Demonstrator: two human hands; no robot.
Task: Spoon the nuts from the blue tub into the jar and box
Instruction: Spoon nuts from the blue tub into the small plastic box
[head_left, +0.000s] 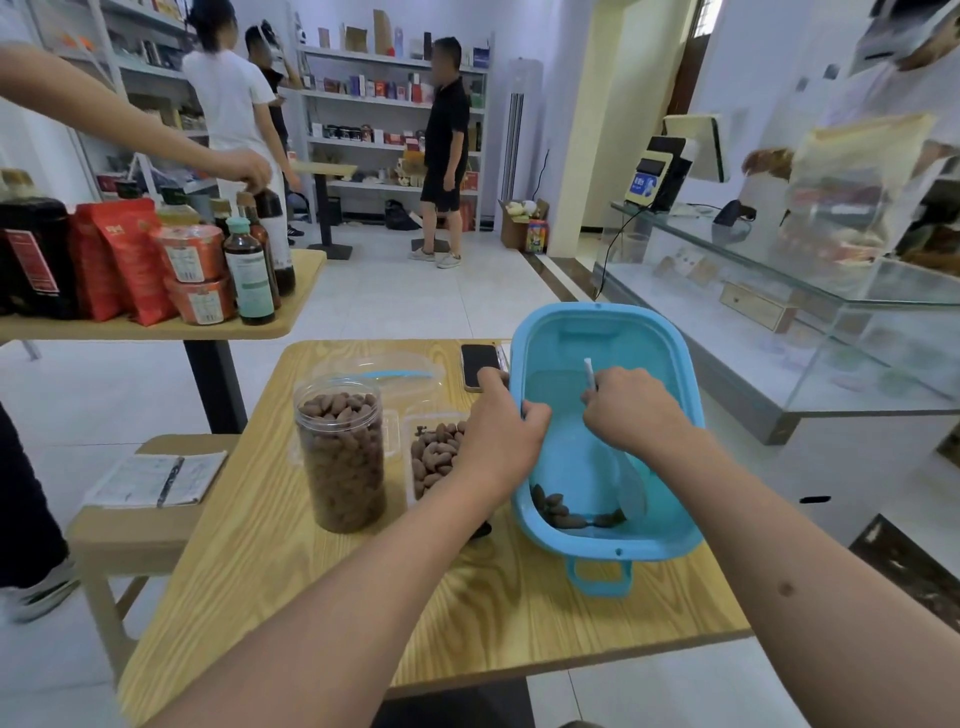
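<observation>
Premises: a small retail shop. Open metal shelving (395, 104) along the rear wall carries boxed and jarred goods set out in rows. A glass display counter (810, 312) on the right holds packaged items, and a point-of-sale terminal (696, 148) with a payment device (652, 179) stands on its top. A wooden side table (171, 327) at left bears stock: dark bottles (249, 270), red pouches (122, 254) and sealed red tubs (189, 254). Three people (444, 145) stand on the tiled floor near the shelving. An open carton (524, 223) sits on the floor by a standing air conditioner (517, 135). A ledger or notebook (156, 478) lies on a stool.
</observation>
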